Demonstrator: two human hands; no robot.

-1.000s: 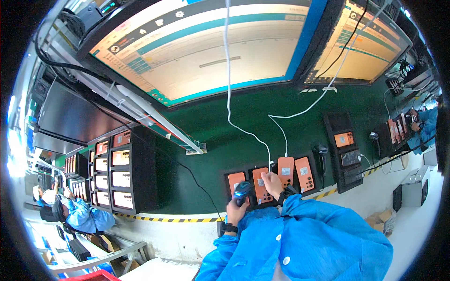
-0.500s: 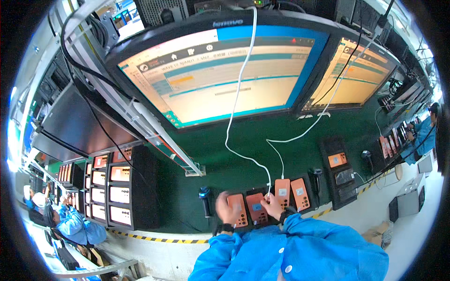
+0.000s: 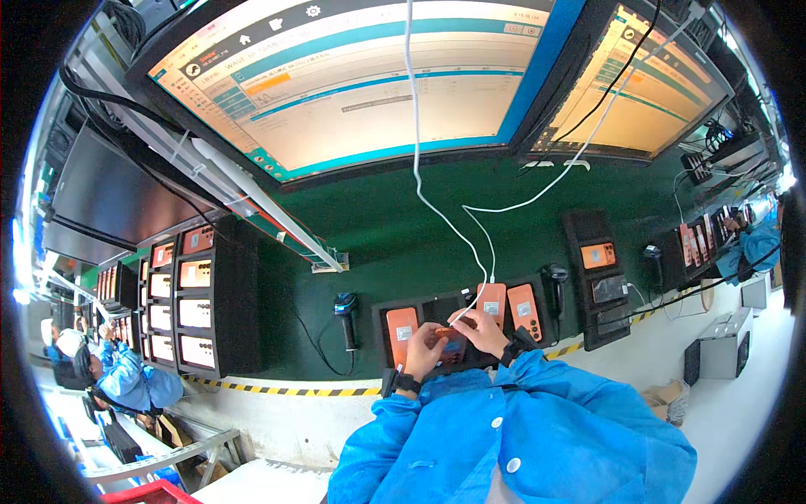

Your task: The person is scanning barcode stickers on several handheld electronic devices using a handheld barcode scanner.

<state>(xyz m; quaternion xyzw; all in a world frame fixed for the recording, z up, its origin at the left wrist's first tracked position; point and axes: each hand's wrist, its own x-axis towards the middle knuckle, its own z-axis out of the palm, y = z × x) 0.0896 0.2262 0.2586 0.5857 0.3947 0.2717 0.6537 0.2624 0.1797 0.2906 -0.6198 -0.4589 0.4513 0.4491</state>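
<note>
A black foam tray [image 3: 437, 307] lies on the bench before me with orange phones in a row. My left hand [image 3: 424, 349] is closed on the near side of an orange phone [image 3: 452, 346], which is raised on edge and partly hidden by my fingers. My right hand [image 3: 483, 331] pinches the end of a white charging cable [image 3: 457, 218] at that phone's upper edge; whether the plug is inserted is hidden. Left of my hands lies another orange phone [image 3: 402, 326]. To the right are an orange phone [image 3: 492, 301] with a second white cable at its top and one more orange phone [image 3: 525, 312].
Barcode scanners stand at left [image 3: 344, 319] and right [image 3: 556, 286] of the tray. Monitors [image 3: 353, 92] rise behind. A black rack of phones [image 3: 227, 311] is at left, another black tray [image 3: 579, 235] at right. Co-workers in blue sit at far left [image 3: 126, 378] and far right [image 3: 751, 248].
My left hand has come in from beside the leftmost phone to grip the second phone, now tilted up. My right hand has stayed on the cable end. The view has shifted downward.
</note>
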